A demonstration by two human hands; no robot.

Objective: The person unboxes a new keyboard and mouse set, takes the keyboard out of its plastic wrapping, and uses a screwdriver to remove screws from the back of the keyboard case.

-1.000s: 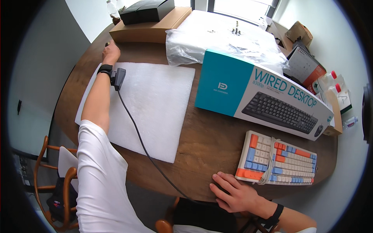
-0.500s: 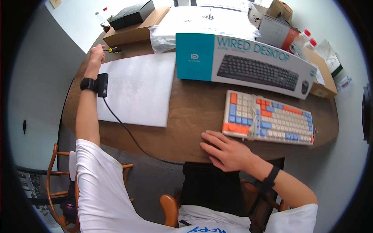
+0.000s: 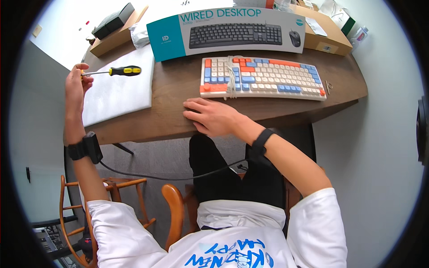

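Observation:
My left hand [image 3: 77,85] is raised over the left edge of the wooden table [image 3: 174,107] and pinches the metal shaft of a screwdriver [image 3: 117,71] with a black and yellow handle, which points right over a white foam sheet [image 3: 116,91]. Flat on the table's front edge rests my right hand [image 3: 212,117], fingers spread, holding nothing. Just beyond it lies a cream keyboard [image 3: 263,77] with orange and blue keys, a bundled white cable lying across it.
A long teal and white keyboard box [image 3: 225,30] stands behind the keyboard. Cardboard boxes [image 3: 328,31] sit at the back right, another with a black case [image 3: 114,20] at the back left. A wooden chair [image 3: 116,201] stands under me.
My left hand has drawn back from the far left of the table and now holds the screwdriver. The view swung toward the keyboard; my right hand stays flat on the table edge.

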